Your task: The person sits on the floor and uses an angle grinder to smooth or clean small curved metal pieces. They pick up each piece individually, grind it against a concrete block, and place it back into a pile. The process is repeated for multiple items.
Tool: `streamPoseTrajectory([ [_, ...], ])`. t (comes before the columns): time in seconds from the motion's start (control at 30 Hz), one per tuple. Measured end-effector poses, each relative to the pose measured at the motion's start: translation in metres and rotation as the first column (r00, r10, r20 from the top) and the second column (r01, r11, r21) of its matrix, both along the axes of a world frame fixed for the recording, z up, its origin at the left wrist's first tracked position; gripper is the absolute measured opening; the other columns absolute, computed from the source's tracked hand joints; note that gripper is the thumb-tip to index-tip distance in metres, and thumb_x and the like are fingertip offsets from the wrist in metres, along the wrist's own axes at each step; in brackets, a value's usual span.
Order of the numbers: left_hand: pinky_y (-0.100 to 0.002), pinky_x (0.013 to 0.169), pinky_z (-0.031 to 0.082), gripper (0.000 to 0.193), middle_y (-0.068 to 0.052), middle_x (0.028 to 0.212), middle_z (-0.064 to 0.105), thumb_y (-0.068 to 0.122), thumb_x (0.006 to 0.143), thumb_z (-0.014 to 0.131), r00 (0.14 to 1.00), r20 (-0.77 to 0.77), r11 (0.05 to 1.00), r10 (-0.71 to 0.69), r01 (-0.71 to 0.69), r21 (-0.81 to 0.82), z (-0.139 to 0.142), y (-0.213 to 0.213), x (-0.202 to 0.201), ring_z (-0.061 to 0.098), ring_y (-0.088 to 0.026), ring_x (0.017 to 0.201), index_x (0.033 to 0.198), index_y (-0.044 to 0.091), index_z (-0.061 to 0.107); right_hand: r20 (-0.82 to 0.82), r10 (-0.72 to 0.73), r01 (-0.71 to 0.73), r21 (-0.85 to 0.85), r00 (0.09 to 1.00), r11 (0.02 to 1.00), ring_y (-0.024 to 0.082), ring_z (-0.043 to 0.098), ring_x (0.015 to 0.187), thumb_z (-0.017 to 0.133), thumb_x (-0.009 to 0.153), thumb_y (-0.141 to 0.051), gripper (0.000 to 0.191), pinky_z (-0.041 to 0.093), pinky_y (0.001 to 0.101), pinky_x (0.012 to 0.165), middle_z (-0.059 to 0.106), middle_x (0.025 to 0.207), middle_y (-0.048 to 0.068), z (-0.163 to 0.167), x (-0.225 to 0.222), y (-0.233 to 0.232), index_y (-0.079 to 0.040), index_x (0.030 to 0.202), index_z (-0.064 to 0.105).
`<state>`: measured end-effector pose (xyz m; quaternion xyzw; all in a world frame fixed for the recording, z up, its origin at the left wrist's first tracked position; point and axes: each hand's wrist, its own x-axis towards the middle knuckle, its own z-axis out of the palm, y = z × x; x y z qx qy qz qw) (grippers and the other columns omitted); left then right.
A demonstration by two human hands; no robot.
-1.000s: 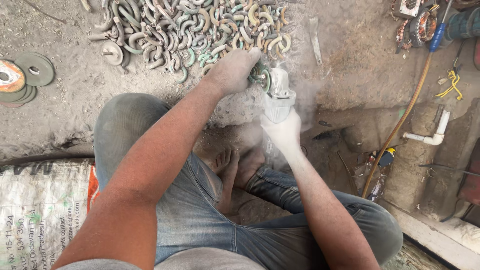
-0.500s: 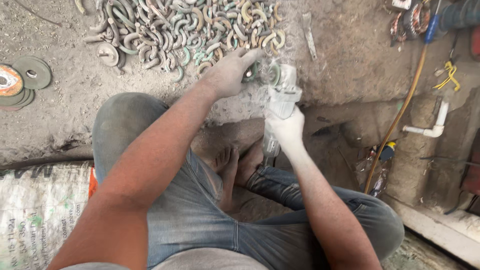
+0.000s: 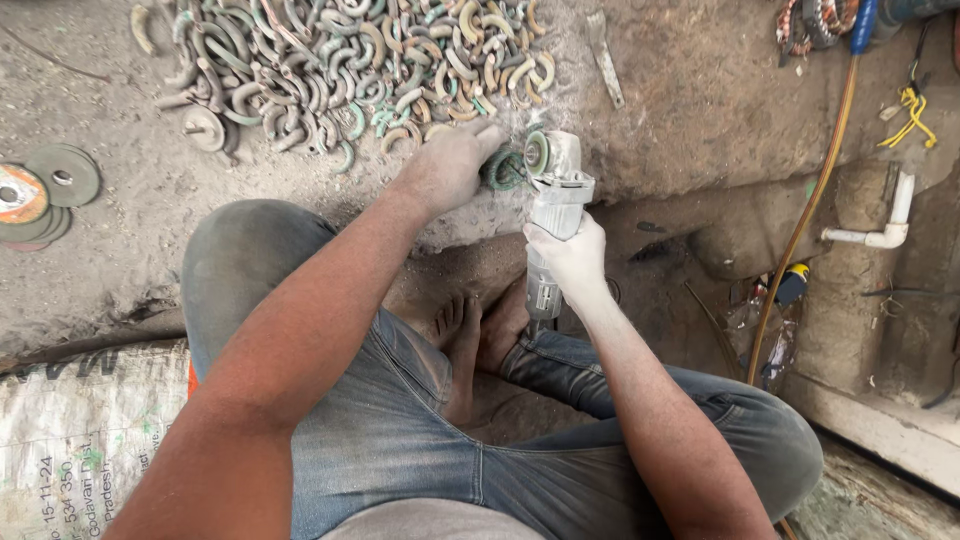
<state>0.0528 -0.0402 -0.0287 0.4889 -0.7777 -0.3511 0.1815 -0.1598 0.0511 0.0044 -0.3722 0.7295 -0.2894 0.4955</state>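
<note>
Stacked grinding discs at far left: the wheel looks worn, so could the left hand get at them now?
Probably not at once: the left hand is pressing a curved metal piece; the stacked grinding discs lie apart across bare ground.

I see my left hand (image 3: 447, 168), grey with dust, pressing a small curved greenish metal piece (image 3: 503, 170) against the dusty ground. My right hand (image 3: 568, 258) is wrapped around the body of a grey handheld angle grinder (image 3: 553, 205), whose disc sits right beside that piece. Just beyond lies a heap of curved, tarnished metal hooks (image 3: 350, 60). Worn round grinding discs (image 3: 40, 190) lie stacked well off to the left. An orange hose (image 3: 810, 215) runs down the right side.
</note>
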Motion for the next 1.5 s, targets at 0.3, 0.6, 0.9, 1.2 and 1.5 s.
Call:
streamPoseTrajectory([
  [0.3,-0.044,0.095,0.058,0.038,-0.015,0.121,0.061,-0.001,0.081,0.075,0.999,0.002,0.99,0.054,-0.053,-0.128,-0.02,-0.005,-0.007,0.066,-0.029,0.103,0.115,0.005,0.058,0.029,-0.085,0.083,0.042,0.996,0.996,0.017,0.072,0.072,0.078,0.084,-0.004,0.029,0.06,0.0326,0.062,0.072,0.093,0.009,0.0,-0.012,-0.003,0.002,0.11,0.067],
  [0.6,-0.047,0.099,0.053,0.046,-0.014,0.116,0.064,-0.009,0.075,0.075,0.997,-0.029,0.991,0.068,-0.071,-0.117,-0.029,-0.006,-0.012,0.064,-0.034,0.112,0.117,0.003,0.061,0.141,-0.009,-0.001,0.071,0.99,0.997,0.016,0.073,0.075,0.079,0.084,-0.004,0.032,0.063,0.0318,0.067,0.072,0.095,0.007,-0.014,-0.016,0.021,0.001,0.111,0.064],
  [0.9,-0.048,0.09,0.057,0.049,-0.018,0.119,0.064,0.0,0.068,0.083,0.999,0.013,0.989,0.03,-0.027,-0.148,-0.022,-0.014,-0.011,0.066,-0.039,0.108,0.111,-0.001,0.059,0.072,0.057,-0.064,0.099,0.996,0.993,0.017,0.074,0.083,0.078,0.084,-0.004,0.033,0.066,0.0324,0.073,0.072,0.101,0.007,-0.02,-0.009,0.008,0.002,0.113,0.063],
  [1.2,-0.05,0.088,0.056,0.054,-0.02,0.109,0.065,0.019,0.067,0.094,1.0,-0.009,0.994,0.008,-0.009,-0.107,-0.02,-0.02,-0.01,0.067,-0.04,0.104,0.103,-0.001,0.059,-0.234,0.256,-0.253,0.044,0.938,0.966,0.013,0.073,0.095,0.082,0.08,-0.013,0.044,0.062,0.0281,0.082,0.073,0.107,0.006,-0.012,0.002,0.002,-0.002,0.119,0.064],
  [1.5,-0.05,0.091,0.055,0.053,-0.017,0.108,0.064,0.019,0.073,0.095,0.993,-0.117,0.994,0.014,-0.026,-0.108,-0.013,-0.02,-0.007,0.066,-0.039,0.105,0.107,0.002,0.059,-0.119,0.133,-0.142,-0.069,0.984,0.988,0.013,0.071,0.09,0.082,0.083,-0.008,0.036,0.059,0.028,0.079,0.074,0.102,0.006,-0.031,-0.003,0.011,0.002,0.113,0.066],
])
